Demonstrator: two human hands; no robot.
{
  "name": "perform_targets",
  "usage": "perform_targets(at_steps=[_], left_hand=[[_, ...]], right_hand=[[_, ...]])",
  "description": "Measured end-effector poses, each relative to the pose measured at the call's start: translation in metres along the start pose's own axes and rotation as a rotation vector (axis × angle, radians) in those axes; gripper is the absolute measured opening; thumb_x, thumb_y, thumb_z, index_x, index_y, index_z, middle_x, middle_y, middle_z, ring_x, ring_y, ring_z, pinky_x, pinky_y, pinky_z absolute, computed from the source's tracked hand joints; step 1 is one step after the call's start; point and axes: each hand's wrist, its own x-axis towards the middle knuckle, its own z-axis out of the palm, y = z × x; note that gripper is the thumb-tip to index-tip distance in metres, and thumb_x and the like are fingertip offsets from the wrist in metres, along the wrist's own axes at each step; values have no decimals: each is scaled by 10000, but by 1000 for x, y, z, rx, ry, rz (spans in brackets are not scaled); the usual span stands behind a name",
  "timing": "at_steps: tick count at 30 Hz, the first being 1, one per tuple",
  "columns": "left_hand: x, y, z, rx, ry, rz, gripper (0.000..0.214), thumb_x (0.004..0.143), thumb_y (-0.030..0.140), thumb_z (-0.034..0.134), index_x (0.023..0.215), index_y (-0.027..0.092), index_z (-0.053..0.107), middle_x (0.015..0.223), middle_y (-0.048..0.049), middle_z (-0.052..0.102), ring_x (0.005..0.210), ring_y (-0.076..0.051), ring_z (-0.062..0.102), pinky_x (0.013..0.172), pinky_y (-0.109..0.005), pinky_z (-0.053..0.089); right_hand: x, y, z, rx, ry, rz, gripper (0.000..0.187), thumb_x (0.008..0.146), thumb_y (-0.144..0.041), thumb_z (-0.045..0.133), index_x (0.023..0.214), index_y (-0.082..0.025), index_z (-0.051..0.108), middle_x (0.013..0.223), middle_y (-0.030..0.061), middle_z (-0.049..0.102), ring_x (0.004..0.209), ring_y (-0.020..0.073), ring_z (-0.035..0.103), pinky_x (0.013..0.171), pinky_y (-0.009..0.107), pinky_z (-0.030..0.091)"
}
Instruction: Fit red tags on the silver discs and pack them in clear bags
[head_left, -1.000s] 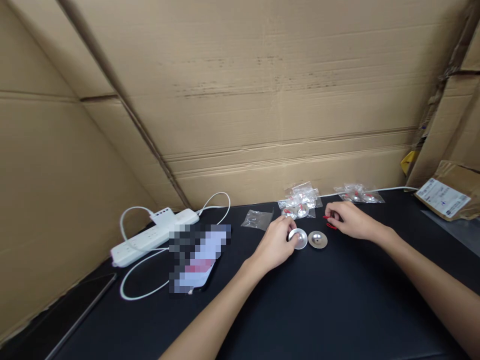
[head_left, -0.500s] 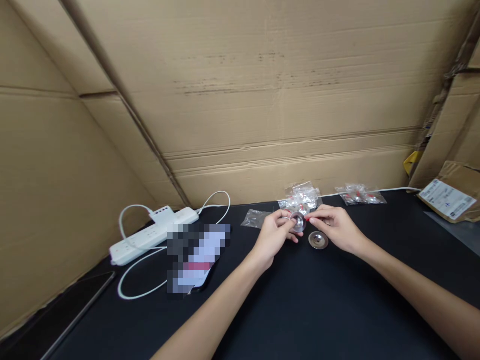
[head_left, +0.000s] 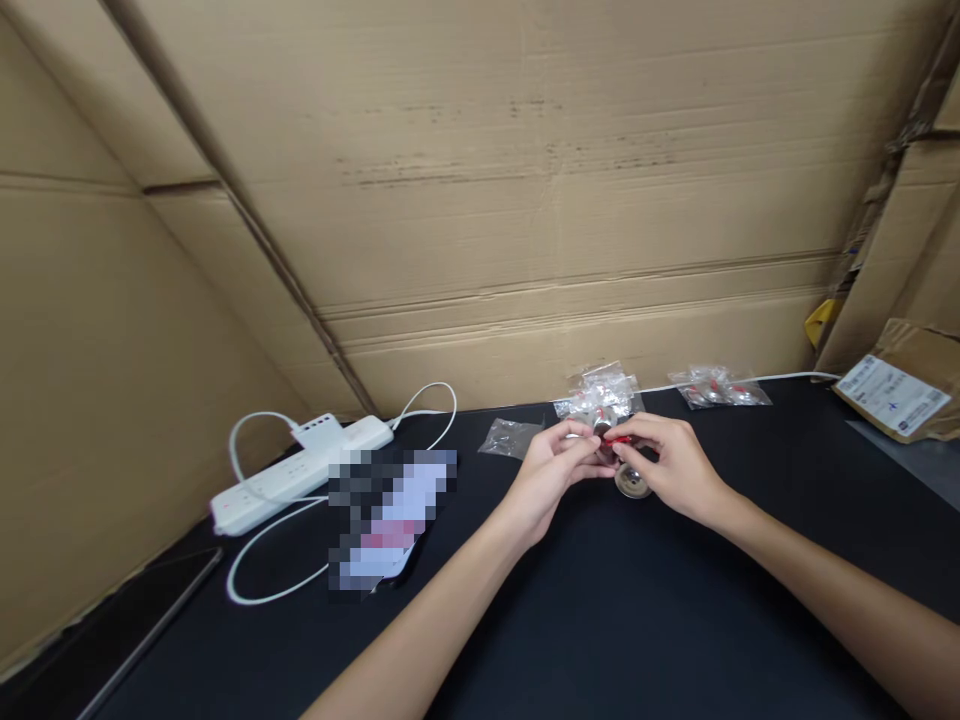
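My left hand (head_left: 546, 475) is closed, with thumb and fingers pinching a small, shiny cymbal-like metal disc (head_left: 603, 427). The disc is tilted and partly hidden behind the fingers. Close against it, my right hand (head_left: 675, 460) pinches a small red strip or cord (head_left: 619, 440) at the disc's right side. Whether the strip passes through the disc, I cannot tell. A second metal disc (head_left: 631, 484) lies on the black table just below the right fingers, partly covered by them. Behind the hands is a pile of clear plastic bags (head_left: 606, 382) holding shiny and red parts.
More bagged discs (head_left: 716, 388) lie back right, and a flat clear bag (head_left: 508, 438) sits left of the hands. Further left are a white power strip (head_left: 255, 500), looping cables and a blurred-out phone (head_left: 405, 530). A labelled cardboard package (head_left: 896, 390) stands far right. Cardboard walls (head_left: 525, 220) enclose the table.
The disc in my left hand has turned from face-on to tilted. My right hand has come in closer, bringing the red strip against it and partly covering the disc on the table.
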Motion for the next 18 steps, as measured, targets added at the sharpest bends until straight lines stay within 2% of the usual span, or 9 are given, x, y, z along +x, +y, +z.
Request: perform_targets(at_steps=[12, 18], left_hand=[[0, -4, 0, -26, -47, 21, 205, 781, 183, 730, 910, 125, 582, 884, -94, 701, 827, -215, 697, 900, -464, 537], [-1, -1, 2, -47, -81, 30, 146, 810, 163, 691, 920, 124, 604, 913, -87, 689, 862, -199, 677, 900, -439, 541]], right_hand=[[0, 3, 0, -9, 18, 20, 154, 822, -93, 609, 869, -198, 711, 801, -2, 664, 651, 113, 598, 599, 239, 448], [-1, 1, 0, -23, 38, -19, 145, 851, -108, 589, 889, -196, 698, 818, 3, 650, 669, 117, 591, 615, 241, 443]])
